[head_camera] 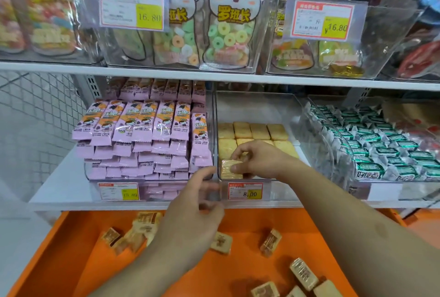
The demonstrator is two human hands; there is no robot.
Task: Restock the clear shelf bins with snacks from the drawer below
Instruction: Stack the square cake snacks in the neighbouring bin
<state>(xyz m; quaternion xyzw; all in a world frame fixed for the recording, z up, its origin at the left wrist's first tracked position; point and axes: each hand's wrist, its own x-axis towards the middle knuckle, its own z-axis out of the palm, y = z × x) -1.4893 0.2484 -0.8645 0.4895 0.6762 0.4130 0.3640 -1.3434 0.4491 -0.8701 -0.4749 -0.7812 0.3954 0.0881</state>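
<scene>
My right hand point(258, 158) reaches into the middle clear bin point(257, 106) and pinches a square wrapped snack point(229, 169) at the bin's front left corner. Rows of the same yellow squares point(252, 131) lie flat behind it. My left hand point(190, 211) hovers in front of the bin's front edge, above the open orange drawer point(78, 249), fingers loosely curled; whether it holds anything is unclear. Several loose wrapped snacks point(303, 273) lie scattered on the drawer floor.
A bin of pink bar packets point(142, 130) stands to the left, a bin of green-and-white candies point(381, 149) to the right. Price tags point(245, 190) hang on the bin fronts. The shelf above carries bins of gummy pouches point(226, 23).
</scene>
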